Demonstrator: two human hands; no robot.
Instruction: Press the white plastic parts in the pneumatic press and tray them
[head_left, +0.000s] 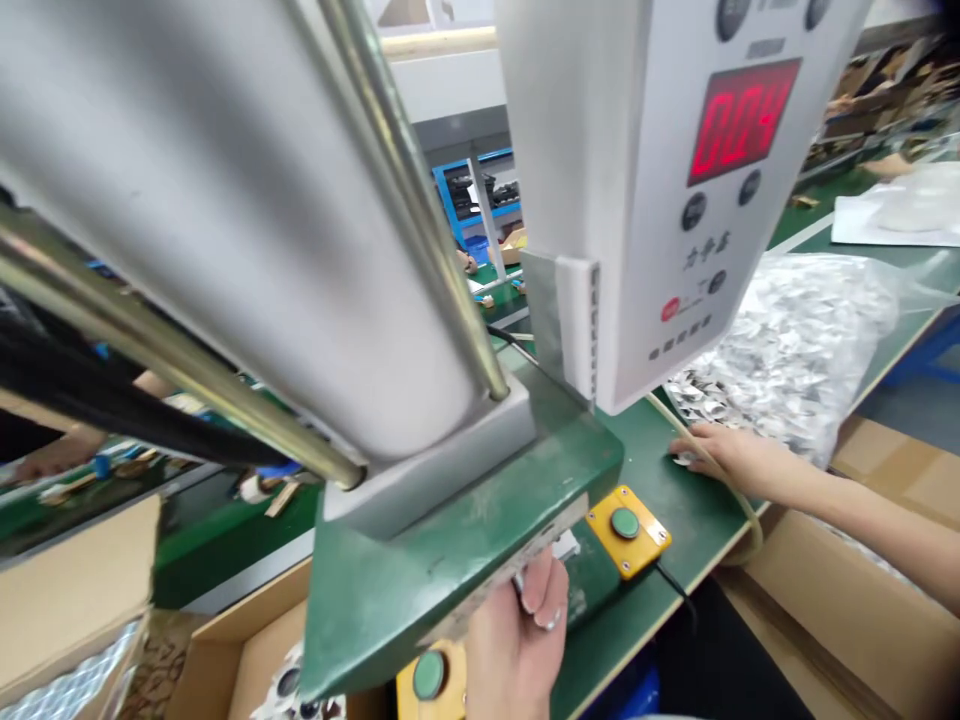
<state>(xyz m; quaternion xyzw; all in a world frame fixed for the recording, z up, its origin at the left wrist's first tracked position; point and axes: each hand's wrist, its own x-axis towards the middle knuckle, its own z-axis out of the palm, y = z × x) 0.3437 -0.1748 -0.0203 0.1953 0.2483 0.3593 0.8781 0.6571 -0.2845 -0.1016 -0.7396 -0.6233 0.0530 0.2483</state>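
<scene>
My left hand point(514, 640) reaches up under the front edge of the green press plate point(465, 540). Its fingers are curled and pinched on something I cannot make out. The hand sits between two yellow button boxes with green buttons, one to its right point(627, 530) and one to its left point(429, 678). My right hand point(724, 458) lies palm down on the green table with its fingers stretched out. The fingertips touch small silvery parts spilling from a clear plastic bag point(802, 340).
The press's grey column point(247, 220) and steel rods fill the left of the view. Its control panel point(675, 250) shows a red 004 point(742, 118). A beige hose point(742, 505) crosses my right wrist. Cardboard boxes point(870, 600) stand below the table edge. Other people's hands work at the far left.
</scene>
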